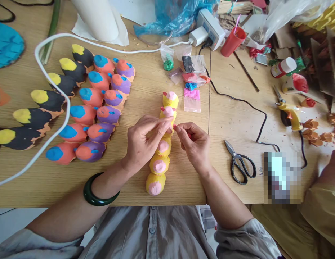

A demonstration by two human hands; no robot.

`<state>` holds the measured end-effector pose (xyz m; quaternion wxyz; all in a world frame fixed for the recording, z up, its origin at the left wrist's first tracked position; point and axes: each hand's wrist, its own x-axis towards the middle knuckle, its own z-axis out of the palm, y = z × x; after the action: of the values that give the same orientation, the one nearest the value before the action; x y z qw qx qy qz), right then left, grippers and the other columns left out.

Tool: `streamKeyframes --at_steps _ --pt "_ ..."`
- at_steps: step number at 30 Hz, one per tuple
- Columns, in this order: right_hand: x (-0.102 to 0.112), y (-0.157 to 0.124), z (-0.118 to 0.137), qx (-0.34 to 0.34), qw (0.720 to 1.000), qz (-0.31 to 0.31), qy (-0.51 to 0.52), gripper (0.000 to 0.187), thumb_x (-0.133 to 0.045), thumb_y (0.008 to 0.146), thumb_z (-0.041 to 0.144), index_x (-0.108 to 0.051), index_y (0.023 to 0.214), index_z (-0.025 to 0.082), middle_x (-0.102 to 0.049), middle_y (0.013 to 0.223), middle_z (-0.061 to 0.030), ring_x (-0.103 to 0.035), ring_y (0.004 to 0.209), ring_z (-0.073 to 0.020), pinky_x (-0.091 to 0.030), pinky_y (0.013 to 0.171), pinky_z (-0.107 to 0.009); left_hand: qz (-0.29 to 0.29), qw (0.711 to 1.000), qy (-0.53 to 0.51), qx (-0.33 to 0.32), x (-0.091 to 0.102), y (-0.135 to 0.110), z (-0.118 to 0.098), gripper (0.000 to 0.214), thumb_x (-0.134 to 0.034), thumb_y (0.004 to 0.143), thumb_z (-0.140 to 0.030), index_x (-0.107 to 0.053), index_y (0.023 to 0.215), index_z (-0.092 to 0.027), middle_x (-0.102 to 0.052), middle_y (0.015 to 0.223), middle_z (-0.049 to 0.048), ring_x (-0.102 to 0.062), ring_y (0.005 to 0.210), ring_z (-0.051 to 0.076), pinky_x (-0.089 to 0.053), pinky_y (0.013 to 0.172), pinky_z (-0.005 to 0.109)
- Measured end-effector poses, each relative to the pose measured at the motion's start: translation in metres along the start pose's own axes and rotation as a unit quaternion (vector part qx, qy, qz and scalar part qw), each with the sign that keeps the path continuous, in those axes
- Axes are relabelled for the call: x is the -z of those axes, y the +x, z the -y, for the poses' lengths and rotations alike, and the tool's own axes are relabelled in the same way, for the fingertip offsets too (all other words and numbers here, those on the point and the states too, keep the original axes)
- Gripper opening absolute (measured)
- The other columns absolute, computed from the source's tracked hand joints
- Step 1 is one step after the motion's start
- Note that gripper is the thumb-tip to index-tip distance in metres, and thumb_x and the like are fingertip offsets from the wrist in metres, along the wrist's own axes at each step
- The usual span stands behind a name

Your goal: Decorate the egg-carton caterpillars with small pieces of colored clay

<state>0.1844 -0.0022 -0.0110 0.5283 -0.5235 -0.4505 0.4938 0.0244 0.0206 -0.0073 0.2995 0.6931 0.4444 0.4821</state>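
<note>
A strip of egg-carton cups (160,165), coated yellow with pink clay on top of each cup, runs lengthwise in front of me. The two far cups also carry small red bits. Above the middle of the strip, my right hand (194,142) pinches a small piece of red clay (174,127) between thumb and forefinger. Close beside it, my left hand (146,138) has its thumb and fingertips pressed together over the cups; what they hold, if anything, is hidden. Both hands partly cover the middle cups.
To the left lie painted carton strips: black-and-yellow (40,117), orange-and-blue (83,111) and purple-and-orange (109,115). A white cable (39,66) crosses them. Scissors (239,162), a yellow glue gun (290,114) and bagged clay (191,95) lie rightward. Another person's sleeve (322,205) is at right.
</note>
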Motion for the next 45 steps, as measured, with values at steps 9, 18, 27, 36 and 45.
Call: streamKeyframes --at_steps 9,18,27,36,45 --pt "0.0018 -0.0003 -0.0005 -0.022 0.999 0.025 0.000 0.042 -0.078 0.088 0.062 -0.072 0.089 0.021 -0.052 0.062 0.0060 -0.045 0.055 -0.0079 -0.040 0.049 -0.022 -0.007 1.000 0.016 0.010 0.0016 0.0010 -0.0019 0.016 -0.070 0.103 -0.036 -0.078 0.089 -0.035 -0.079 0.081 -0.0012 -0.074 0.081 0.023 -0.062 0.079 0.049" --pt "0.0021 -0.0050 -0.0002 0.093 0.987 0.023 -0.131 0.014 -0.074 0.095 0.033 -0.072 0.099 0.020 -0.055 0.066 0.0066 -0.042 0.056 -0.0070 -0.038 0.051 -0.021 -0.018 0.999 -0.018 0.039 -0.0001 -0.0015 -0.0003 0.013 -0.074 0.100 -0.036 -0.077 0.088 -0.032 -0.078 0.082 -0.0015 -0.074 0.078 0.022 -0.060 0.077 0.048" --pt "0.0050 -0.0069 -0.0007 0.225 0.932 0.010 -0.284 0.008 -0.065 0.103 0.027 -0.072 0.104 0.023 -0.064 0.075 0.0030 -0.049 0.059 -0.0090 -0.045 0.059 -0.024 -0.013 0.998 -0.020 0.057 -0.0008 -0.0011 -0.0015 0.017 -0.073 0.098 -0.043 -0.077 0.085 -0.032 -0.078 0.080 -0.0010 -0.074 0.078 0.023 -0.061 0.077 0.051" --pt "0.0056 -0.0070 -0.0019 0.194 0.945 0.006 -0.262 0.009 -0.065 0.102 0.028 -0.073 0.102 0.023 -0.067 0.076 0.0022 -0.050 0.059 -0.0093 -0.047 0.058 -0.025 -0.013 0.998 -0.026 0.062 -0.0013 -0.0023 -0.0021 0.015 -0.074 0.099 -0.039 -0.077 0.085 -0.034 -0.077 0.079 -0.0015 -0.074 0.078 0.023 -0.061 0.079 0.051" --pt "0.0040 -0.0080 -0.0008 0.172 0.958 0.003 -0.230 0.010 -0.067 0.100 0.027 -0.076 0.099 0.023 -0.074 0.081 0.0003 -0.056 0.062 -0.0096 -0.049 0.060 -0.024 -0.009 0.997 -0.043 0.064 -0.0018 -0.0031 -0.0011 0.013 -0.074 0.099 -0.038 -0.078 0.087 -0.034 -0.077 0.080 -0.0015 -0.073 0.077 0.023 -0.061 0.077 0.047"
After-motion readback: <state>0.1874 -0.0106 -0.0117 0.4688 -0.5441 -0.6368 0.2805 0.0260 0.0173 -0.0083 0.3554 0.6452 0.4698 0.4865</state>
